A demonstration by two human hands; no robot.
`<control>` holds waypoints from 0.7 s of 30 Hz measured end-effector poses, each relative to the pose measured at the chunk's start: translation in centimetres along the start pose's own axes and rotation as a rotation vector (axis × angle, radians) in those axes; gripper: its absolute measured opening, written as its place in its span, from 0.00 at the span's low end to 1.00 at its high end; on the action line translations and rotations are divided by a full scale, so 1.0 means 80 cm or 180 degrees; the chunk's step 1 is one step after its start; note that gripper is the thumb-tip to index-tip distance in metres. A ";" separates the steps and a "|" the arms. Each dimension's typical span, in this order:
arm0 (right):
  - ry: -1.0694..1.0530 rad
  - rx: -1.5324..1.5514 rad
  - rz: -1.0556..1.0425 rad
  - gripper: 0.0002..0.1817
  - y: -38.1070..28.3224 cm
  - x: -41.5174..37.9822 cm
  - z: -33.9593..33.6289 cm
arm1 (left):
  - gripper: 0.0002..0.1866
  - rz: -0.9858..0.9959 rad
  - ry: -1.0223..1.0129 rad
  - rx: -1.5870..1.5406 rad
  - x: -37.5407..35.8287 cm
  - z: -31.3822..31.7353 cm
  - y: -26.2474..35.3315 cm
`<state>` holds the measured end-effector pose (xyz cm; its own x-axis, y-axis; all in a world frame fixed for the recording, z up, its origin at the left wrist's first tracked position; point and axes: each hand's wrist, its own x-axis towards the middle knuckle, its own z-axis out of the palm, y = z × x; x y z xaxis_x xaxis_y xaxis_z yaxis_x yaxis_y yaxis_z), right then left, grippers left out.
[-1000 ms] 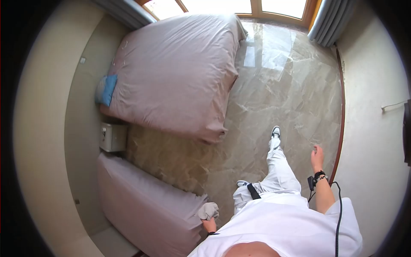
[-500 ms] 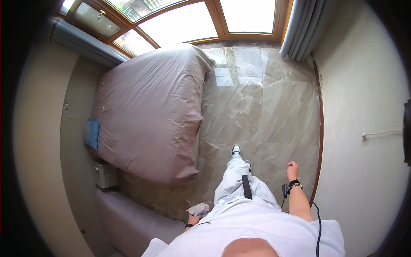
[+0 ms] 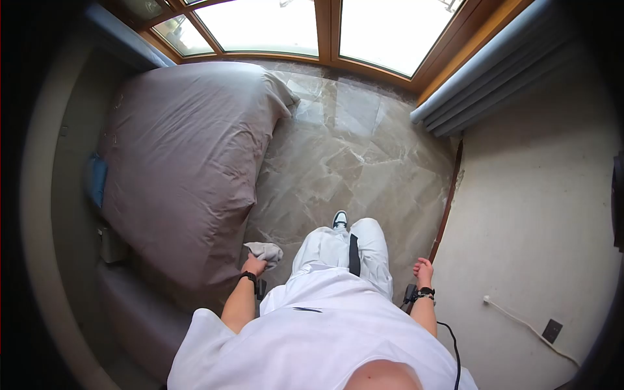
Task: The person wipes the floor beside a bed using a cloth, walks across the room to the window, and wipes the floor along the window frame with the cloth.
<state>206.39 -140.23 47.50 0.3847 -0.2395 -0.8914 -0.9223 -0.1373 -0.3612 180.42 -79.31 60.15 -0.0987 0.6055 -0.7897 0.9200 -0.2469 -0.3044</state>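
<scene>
Near mauve-covered bed (image 3: 130,318): mostly cut off at frame's lower left. Small beige bedside cabinet (image 3: 110,244): dim, details unreadable. Crumpled grey cloth (image 3: 265,251): partly hidden by left hand (image 3: 252,265).

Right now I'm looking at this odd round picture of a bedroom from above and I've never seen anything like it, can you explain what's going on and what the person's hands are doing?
The picture comes from a wide-angle camera worn on a person's head, looking forward and down. That is why the edges bend and why you see the wearer's own white shirt at the bottom.

The left hand grips a crumpled grey cloth, close to the corner of the bed, which is covered in a mauve sheet. The right hand hangs loosely curled and holds nothing. Both wrists wear dark bands, each with a small device; a black cable trails from the right one.

One shoe stands on the glossy marble floor. Beyond are a wood-framed window and grey curtains. A second bed lies in shadow at lower left.
</scene>
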 end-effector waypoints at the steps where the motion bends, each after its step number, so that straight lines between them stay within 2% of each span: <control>1: 0.0027 0.0111 -0.0037 0.18 -0.013 0.026 -0.017 | 0.42 0.0193 0.0317 -0.0014 -0.010 -0.033 0.070; 3: 0.0346 0.0105 0.0063 0.17 -0.047 0.073 -0.039 | 0.44 0.0524 0.0498 -0.0152 -0.017 -0.095 0.188; 5: 0.0458 0.0022 0.0336 0.17 -0.107 0.103 -0.031 | 0.39 0.1011 0.0810 -0.0280 -0.022 -0.156 0.291; 8: 0.0399 -0.0024 0.0602 0.17 -0.209 0.191 -0.023 | 0.35 0.1226 0.1083 -0.0450 -0.012 -0.193 0.397; 10: 0.0365 -0.0091 0.0662 0.17 -0.283 0.263 0.012 | 0.34 0.1022 0.1202 -0.0511 0.010 -0.216 0.456; 14: -0.0129 -0.0245 0.0244 0.17 -0.482 0.378 0.107 | 0.37 0.0331 0.1008 -0.0781 0.018 -0.211 0.502; 17: -0.0362 -0.0604 -0.0283 0.17 -0.625 0.440 0.223 | 0.37 -0.0207 0.0784 -0.0891 -0.003 -0.222 0.509; 18: -0.0499 -0.0729 -0.0436 0.16 -0.671 0.458 0.266 | 0.42 -0.0309 0.0742 -0.0988 -0.003 -0.219 0.511; 21: -0.1026 -0.1108 -0.0678 0.16 -0.776 0.487 0.399 | 0.46 -0.0725 0.0781 -0.1595 -0.006 -0.200 0.505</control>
<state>277.52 -110.37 26.48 0.4815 0.1294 -0.8669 -0.7371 -0.4753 -0.4804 223.71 -77.48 56.76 -0.2788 0.7730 -0.5699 0.9586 0.2601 -0.1161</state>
